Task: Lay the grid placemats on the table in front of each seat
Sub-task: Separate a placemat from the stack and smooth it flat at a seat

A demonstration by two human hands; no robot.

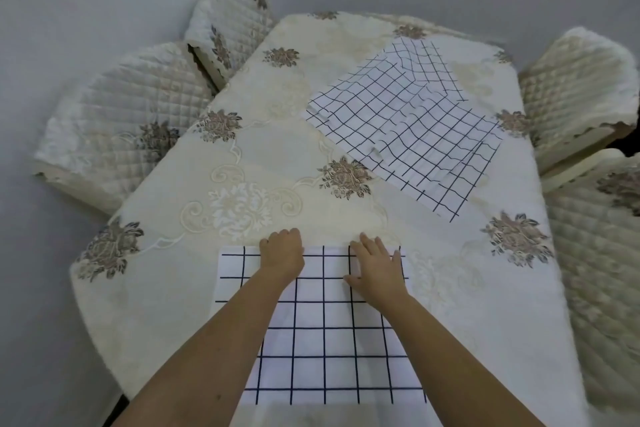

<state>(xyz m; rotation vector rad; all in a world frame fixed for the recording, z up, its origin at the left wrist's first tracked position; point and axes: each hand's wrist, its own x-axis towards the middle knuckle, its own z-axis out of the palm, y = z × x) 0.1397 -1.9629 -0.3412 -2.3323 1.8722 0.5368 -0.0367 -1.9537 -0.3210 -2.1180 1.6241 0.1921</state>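
A white placemat with a dark grid lies flat at the near edge of the table, right in front of me. My left hand rests at the mat's far edge with its fingers curled over that edge. My right hand lies flat on the mat's far right part, fingers spread and straight. A loose pile of more grid placemats lies askew on the far right part of the table, wrinkled and overlapping.
The table wears a cream cloth with brown flower motifs. Quilted cream chairs stand around it: two on the left, two on the right. A grey floor surrounds everything.
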